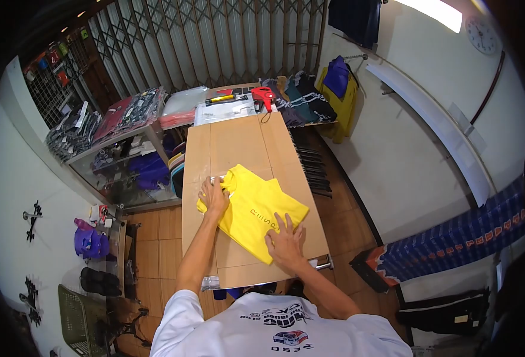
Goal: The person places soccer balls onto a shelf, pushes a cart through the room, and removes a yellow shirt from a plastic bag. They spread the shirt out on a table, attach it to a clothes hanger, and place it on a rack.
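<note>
Here, the left hand (214, 196) and right hand (285, 241) press flat, grip released, on a folded yellow shirt (256, 211) lying on the worktop (239, 143).

A shirt (256, 211) is laid on the tabletop (239, 146) at the frame's centre. The left hand (214, 196) is placed on the shirt's left end, the right hand (286, 243) on its lower edge. At the tabletop's far end, top centre, a tagging gun (263, 96) is set beside papers (224, 110). Packed garments (129, 113) are stacked on a shelf at upper left. A basket (79, 321) is seen on the floor, lower left.
</note>
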Tool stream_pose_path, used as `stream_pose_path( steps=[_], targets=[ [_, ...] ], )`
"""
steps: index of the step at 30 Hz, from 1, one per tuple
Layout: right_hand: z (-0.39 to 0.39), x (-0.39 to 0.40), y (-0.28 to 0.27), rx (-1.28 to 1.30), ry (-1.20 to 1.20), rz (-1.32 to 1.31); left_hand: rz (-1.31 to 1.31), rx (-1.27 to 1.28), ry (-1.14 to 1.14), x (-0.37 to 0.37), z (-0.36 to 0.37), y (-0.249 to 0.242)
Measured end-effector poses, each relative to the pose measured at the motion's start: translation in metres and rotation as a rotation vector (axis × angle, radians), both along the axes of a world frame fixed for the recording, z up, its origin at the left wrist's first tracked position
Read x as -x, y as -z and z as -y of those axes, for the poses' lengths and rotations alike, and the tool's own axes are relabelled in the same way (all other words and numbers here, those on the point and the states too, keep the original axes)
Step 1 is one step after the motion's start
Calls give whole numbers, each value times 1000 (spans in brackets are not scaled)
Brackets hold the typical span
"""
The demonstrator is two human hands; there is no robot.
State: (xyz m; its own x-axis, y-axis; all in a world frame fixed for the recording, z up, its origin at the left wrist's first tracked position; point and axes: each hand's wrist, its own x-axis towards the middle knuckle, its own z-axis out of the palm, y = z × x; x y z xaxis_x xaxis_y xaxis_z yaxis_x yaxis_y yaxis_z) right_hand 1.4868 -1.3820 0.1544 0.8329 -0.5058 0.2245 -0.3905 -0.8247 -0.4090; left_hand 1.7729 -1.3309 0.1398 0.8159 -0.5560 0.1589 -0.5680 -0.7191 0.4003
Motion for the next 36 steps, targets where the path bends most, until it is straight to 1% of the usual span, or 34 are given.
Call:
stream_pose_path(
  steps=[2,3,5,6,8,9,11,12,14,15,17,18,20,21,22,23,24,25,26,27,29,30,32,35,36],
  targets=[
    [-15,-1,-3,-28,-17,2,-30,49,-76,-2,7,-2],
    [-22,-2,-2,-58,-38,6,-29,50,-74,0,8,-8],
    [-35,-7,5,-49,-50,4,-50,66,-208,7,6,-19],
    [-40,-9,7,-75,-59,29,-50,64,-207,5,3,-15],
    [-50,-11,12,-96,-69,51,-65,331,-118,-7,-5,7],
    [-55,-12,14,-115,-59,58,-64,332,-118,-18,-9,19],
    [-63,-17,14,-139,-53,68,-31,606,19,-41,-22,40],
    [-69,-18,11,-170,-65,54,-30,603,13,-46,-29,41],
    [-81,-20,7,-202,-86,38,-20,552,104,-55,-39,43],
    [-87,-21,5,-222,-113,37,-19,553,98,-56,-41,37],
    [-92,-24,-1,-239,-142,39,-130,518,149,-59,-40,22],
    [-93,-23,-6,-269,-140,36,-129,520,147,-59,-40,17],
    [-86,-25,-11,-295,-135,34,-120,412,166,-58,-39,8],
    [-79,-25,-11,-344,-107,113,-120,414,171,-56,-38,6],
    [-71,-25,-11,-393,-76,194,-45,412,217,-53,-39,6],
    [-62,-26,-12,-390,-68,197,30,409,265,-50,-39,5],
    [-51,-26,-14,-355,-25,241,31,411,275,-43,-39,1],
    [-39,-27,-17,-318,18,284,100,458,375,-32,-42,-7],
    [-29,-27,-22,-311,57,244,170,503,474,-20,-45,-14],
    [-18,-29,-21,-309,66,247,169,504,484,-6,-49,-23],
    [2,-33,-16,-241,136,320,-41,604,684,27,-62,-43],
    [9,-34,-22,-244,140,336,-41,603,691,43,-70,-55],
    [18,-37,-32,-200,140,353,-201,594,764,72,-88,-80],
    [24,-36,-31,-126,96,381,-276,626,786,96,-115,-107],
    [22,-34,-35,-64,93,436,-280,631,776,98,-122,-113]
  ],
)
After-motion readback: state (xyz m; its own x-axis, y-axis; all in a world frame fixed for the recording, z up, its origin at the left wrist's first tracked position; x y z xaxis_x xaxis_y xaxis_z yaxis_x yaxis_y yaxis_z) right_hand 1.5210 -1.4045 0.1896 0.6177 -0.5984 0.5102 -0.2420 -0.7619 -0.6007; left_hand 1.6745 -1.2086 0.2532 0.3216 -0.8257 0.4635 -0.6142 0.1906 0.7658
